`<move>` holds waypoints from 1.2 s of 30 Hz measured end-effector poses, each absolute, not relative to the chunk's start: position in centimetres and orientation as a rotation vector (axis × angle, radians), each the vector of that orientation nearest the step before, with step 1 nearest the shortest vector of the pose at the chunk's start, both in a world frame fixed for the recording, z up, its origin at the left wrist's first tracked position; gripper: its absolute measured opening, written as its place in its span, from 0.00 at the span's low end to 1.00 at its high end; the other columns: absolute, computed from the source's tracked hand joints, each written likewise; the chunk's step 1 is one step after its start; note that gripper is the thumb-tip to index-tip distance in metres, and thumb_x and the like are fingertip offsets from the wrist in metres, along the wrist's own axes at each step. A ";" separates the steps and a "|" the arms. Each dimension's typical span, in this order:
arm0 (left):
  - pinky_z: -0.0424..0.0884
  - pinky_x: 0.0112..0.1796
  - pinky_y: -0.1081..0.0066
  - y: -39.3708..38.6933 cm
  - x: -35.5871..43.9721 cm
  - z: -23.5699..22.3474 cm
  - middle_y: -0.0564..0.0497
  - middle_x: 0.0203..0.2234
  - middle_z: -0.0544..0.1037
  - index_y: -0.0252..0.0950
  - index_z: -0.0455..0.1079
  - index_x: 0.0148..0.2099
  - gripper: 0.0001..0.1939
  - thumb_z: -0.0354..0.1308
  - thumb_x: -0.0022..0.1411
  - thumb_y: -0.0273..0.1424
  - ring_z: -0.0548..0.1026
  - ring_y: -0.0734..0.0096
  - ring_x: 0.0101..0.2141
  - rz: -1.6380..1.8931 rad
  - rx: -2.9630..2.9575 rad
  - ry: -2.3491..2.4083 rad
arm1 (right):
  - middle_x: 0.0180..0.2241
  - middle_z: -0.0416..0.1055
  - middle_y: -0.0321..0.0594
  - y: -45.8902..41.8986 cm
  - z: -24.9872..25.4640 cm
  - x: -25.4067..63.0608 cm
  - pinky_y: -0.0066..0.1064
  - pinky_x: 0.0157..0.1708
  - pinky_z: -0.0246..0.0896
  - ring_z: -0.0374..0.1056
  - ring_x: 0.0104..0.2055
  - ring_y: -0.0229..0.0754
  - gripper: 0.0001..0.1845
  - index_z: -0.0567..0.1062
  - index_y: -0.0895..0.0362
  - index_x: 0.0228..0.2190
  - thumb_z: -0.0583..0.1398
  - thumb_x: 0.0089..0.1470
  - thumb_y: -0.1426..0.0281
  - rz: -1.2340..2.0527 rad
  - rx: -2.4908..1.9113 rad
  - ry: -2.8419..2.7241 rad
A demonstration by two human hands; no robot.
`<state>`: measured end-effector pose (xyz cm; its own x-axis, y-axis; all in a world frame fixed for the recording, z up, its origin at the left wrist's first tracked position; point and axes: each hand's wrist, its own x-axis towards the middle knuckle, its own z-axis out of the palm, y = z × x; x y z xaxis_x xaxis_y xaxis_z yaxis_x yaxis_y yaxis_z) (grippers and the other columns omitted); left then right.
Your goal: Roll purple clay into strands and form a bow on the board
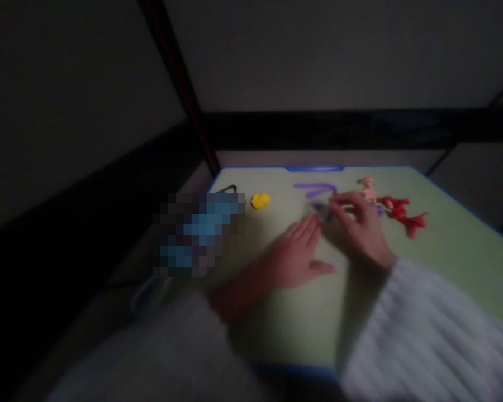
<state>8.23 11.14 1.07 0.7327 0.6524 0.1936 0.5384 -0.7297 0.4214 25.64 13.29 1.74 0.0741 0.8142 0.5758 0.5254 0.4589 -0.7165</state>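
Sleeves (427,335) before purple strips (314,185), yellow lump (260,200), red pieces (398,211)

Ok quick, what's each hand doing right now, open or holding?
Left hand: open, thumb spread, no visible grip.
Right hand: fingers curled near the purple strips; too blurred to tell if it holds anything.

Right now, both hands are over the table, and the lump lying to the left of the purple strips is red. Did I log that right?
Not quite: the lump to the left of the purple strips is yellow, not red, as the head view shows. The rest of your entry stands.
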 end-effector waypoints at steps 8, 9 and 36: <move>0.45 0.61 0.55 10.0 6.8 1.9 0.27 0.63 0.49 0.21 0.51 0.63 0.42 0.50 0.59 0.51 0.45 0.48 0.65 0.280 2.588 0.964 | 0.33 0.72 0.40 13.0 1.9 25.0 0.34 0.34 0.64 0.68 0.35 0.42 0.05 0.73 0.56 0.32 0.58 0.55 0.68 0.317 -1.181 -1.662; 0.44 0.61 0.56 10.8 7.0 1.7 0.28 0.63 0.50 0.22 0.51 0.63 0.41 0.50 0.60 0.50 0.46 0.50 0.65 0.315 2.605 0.950 | 0.33 0.72 0.40 13.0 2.0 25.0 0.34 0.34 0.64 0.68 0.35 0.42 0.05 0.73 0.56 0.32 0.58 0.55 0.68 0.326 -1.181 -1.669; 0.47 0.62 0.58 9.9 6.1 1.5 0.26 0.63 0.47 0.17 0.47 0.63 0.49 0.46 0.57 0.57 0.46 0.49 0.64 0.139 2.863 0.932 | 0.32 0.72 0.42 12.7 2.3 24.7 0.34 0.33 0.63 0.68 0.33 0.43 0.05 0.73 0.57 0.32 0.57 0.55 0.70 0.287 -1.163 -1.784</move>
